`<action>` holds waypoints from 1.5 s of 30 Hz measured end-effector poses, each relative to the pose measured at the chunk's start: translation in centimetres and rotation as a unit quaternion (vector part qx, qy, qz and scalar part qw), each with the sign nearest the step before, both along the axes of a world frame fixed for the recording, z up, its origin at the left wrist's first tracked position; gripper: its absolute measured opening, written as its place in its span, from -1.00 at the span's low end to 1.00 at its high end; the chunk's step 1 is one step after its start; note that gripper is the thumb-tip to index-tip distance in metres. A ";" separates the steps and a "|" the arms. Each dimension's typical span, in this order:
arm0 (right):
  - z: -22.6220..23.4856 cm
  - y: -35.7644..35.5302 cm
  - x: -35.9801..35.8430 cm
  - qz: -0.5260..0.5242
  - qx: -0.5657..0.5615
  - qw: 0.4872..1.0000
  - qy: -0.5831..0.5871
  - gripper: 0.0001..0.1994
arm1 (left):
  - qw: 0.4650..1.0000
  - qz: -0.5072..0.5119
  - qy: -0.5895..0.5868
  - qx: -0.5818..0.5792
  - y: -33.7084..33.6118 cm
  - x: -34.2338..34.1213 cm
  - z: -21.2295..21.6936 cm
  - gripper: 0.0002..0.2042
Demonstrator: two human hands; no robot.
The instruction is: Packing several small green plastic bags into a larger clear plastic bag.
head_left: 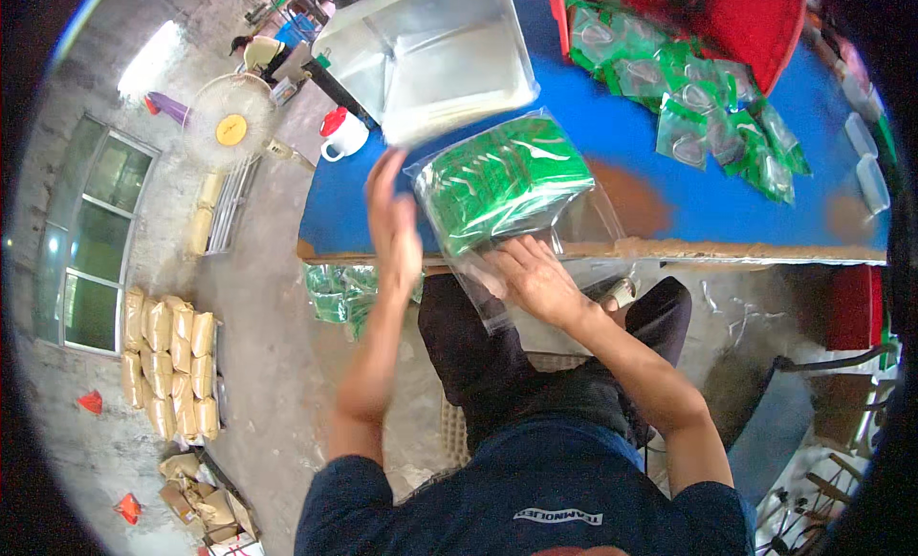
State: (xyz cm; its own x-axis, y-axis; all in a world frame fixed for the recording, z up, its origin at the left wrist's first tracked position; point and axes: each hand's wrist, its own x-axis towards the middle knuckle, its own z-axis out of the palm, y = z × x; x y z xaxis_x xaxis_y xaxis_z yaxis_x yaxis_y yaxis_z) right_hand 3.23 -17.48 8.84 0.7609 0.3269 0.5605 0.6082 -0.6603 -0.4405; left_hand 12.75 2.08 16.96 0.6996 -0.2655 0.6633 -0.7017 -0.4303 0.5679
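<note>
A clear plastic bag filled with a neat row of green packets lies at the front edge of the blue table. Its loose, empty end hangs over that edge toward my lap. My right hand is at this loose end, with fingers against the packets and film gathered near the thumb. How much of the film it grips is partly hidden. Slightly blurred, my left hand is raised along the bag's left side, fingers stretched out and nothing in them.
On the blue table stand a white tub, a white mug with a red lid and a red bin spilling green-and-clear packets. More green packets sit below the table edge. A fan stands at left.
</note>
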 end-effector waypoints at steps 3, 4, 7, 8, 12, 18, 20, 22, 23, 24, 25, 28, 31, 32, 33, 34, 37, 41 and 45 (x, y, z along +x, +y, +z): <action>-0.8 1.3 1.0 0.004 -0.016 1.000 0.023 -0.57 | 0.985 0.085 0.122 -0.088 0.0 -9.6 -6.4 -0.26; -1.0 1.6 1.4 -0.012 -0.017 1.000 0.013 -0.56 | 0.974 0.080 0.191 -0.096 -0.9 -12.0 -7.7 -0.14; -0.5 3.0 2.3 -0.007 -0.039 0.999 0.009 -0.55 | 0.922 0.091 0.294 -0.234 -2.3 -14.1 -11.1 -0.38; -0.1 3.7 2.7 0.004 -0.055 0.998 0.011 -0.53 | 0.905 0.112 0.328 -0.246 -2.1 -14.7 -11.7 -0.50; -2.5 5.2 3.1 0.066 -0.063 0.995 -0.037 -0.54 | 0.876 0.127 0.289 -0.364 -1.0 -14.9 -12.6 -0.75; -0.8 5.5 2.2 0.027 -0.026 0.992 0.117 -0.56 | 0.882 0.110 0.330 -0.320 -0.2 -16.1 -13.1 -0.78; -1.4 5.9 2.2 0.061 -0.006 0.998 0.010 -0.63 | 0.865 0.160 0.309 -0.363 0.6 -16.0 -14.3 -0.80; -1.2 5.3 1.0 0.043 -0.021 0.998 -0.041 -0.70 | 0.860 0.160 0.306 -0.377 0.8 -16.3 -13.4 -0.80; -1.0 4.6 0.4 0.090 -0.011 0.996 0.027 -0.72 | 0.862 0.167 0.303 -0.370 1.0 -16.1 -13.2 -0.81; -0.7 3.9 -0.8 0.133 0.001 0.986 0.101 -0.73 | 0.864 0.175 0.307 -0.359 1.1 -16.7 -13.1 -0.82; 0.0 3.9 -1.3 0.155 0.045 0.975 0.151 -0.73 | 0.863 0.185 0.309 -0.355 1.3 -17.0 -12.8 -0.82; 0.9 3.9 -1.1 0.190 0.040 0.971 0.143 -0.72 | 0.875 0.163 0.276 -0.362 1.5 -16.7 -12.0 -0.83; 0.0 4.5 -0.4 0.205 0.011 0.971 0.122 -0.80 | 0.884 0.219 0.295 -0.289 1.8 -17.2 -11.7 -0.85; -0.2 4.5 -0.5 0.220 -0.006 0.968 0.117 -0.81 | 0.888 0.218 0.282 -0.290 1.8 -17.5 -11.8 -0.85; 0.3 4.3 -0.9 0.210 -0.012 0.964 0.164 -0.82 | 0.895 0.228 0.281 -0.261 1.7 -17.6 -11.7 -0.85; 0.3 4.2 -1.2 0.213 -0.014 0.965 0.152 -0.82 | 0.901 0.236 0.280 -0.233 1.6 -17.4 -11.2 -0.84; 0.7 3.4 -1.6 0.209 -0.003 0.953 0.219 -0.85 | 0.908 0.117 0.194 -0.352 2.8 -11.5 -9.4 -0.60; 1.5 3.3 -3.1 0.183 -0.014 0.963 0.197 -0.87 | 0.951 0.063 0.277 -0.118 -0.5 -0.2 -3.9 -0.24; 3.3 -2.6 -6.1 0.247 0.194 0.894 0.321 -0.89 | 0.952 0.110 0.277 0.063 -0.6 4.2 -6.9 -0.13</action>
State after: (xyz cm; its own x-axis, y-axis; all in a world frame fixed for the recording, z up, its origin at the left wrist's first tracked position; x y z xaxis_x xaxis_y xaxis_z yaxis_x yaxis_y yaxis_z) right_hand -2.87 -20.11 12.17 0.7831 0.5871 0.2053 0.3235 -0.1026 -0.9407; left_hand 16.91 1.51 10.03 0.9811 -0.1243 0.1484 -0.1935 -0.6214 0.7593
